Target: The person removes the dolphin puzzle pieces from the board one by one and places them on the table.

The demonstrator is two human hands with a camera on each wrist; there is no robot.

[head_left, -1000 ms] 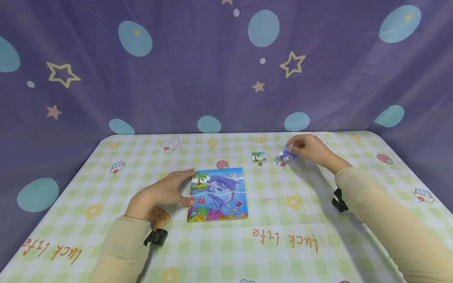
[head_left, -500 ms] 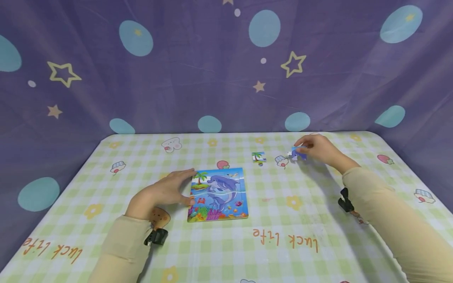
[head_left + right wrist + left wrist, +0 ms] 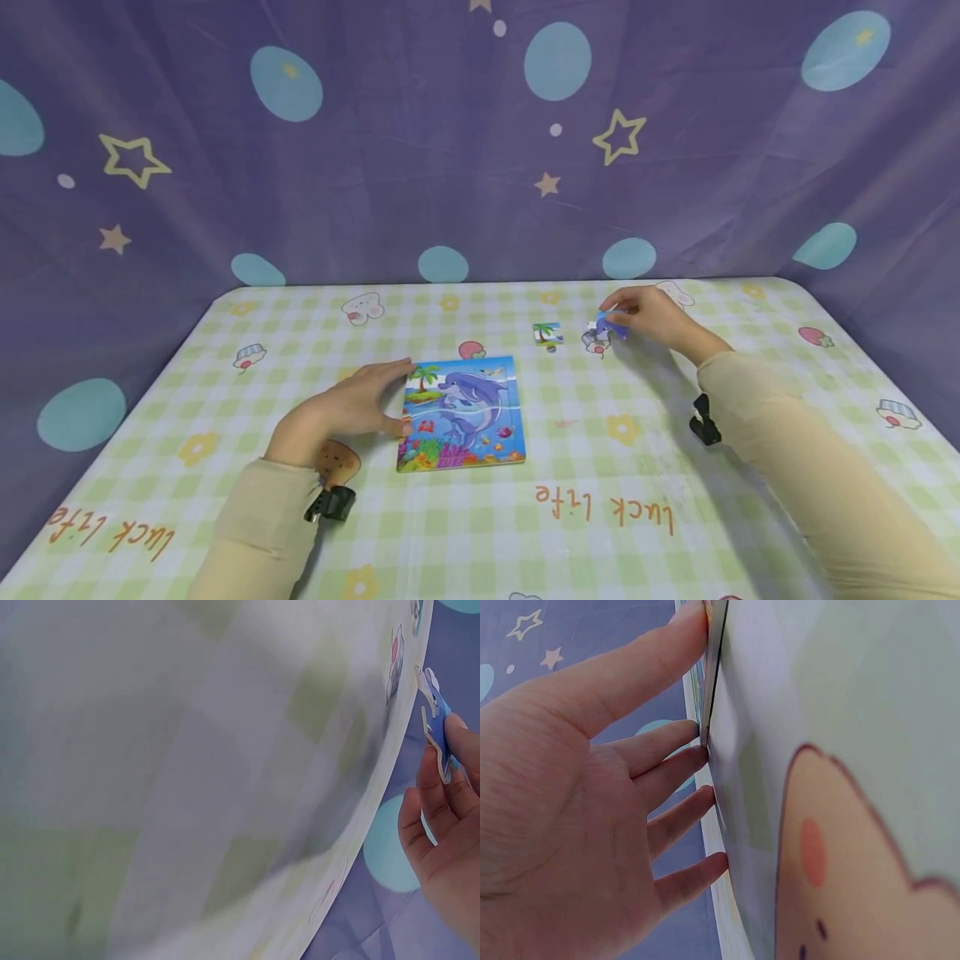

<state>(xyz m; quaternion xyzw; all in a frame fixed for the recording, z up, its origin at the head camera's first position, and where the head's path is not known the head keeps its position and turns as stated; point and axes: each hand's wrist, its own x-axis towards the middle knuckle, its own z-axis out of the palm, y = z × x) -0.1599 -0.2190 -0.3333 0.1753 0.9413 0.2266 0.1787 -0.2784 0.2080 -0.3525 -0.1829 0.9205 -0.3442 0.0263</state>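
Ok, I see puzzle board [image 3: 462, 412] long axis running away from me, L hand [image 3: 341, 410] flat vs its left edge, R hand [image 3: 651, 317] pinching blue piece [image 3: 609, 324] above table.

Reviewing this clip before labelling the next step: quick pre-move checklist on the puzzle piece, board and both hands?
1. Right hand pinches the blue puzzle piece: ok.
2. Piece lifted off the tablecloth: ok, the right wrist view shows a gap under it.
3. Left hand steadies the puzzle board, fingers against its left edge: ok.
4. Empty slot for this piece in the board: cannot tell, the picture looks complete from the head view.
5. Loose palm-tree piece lies apart from the grip: ok.
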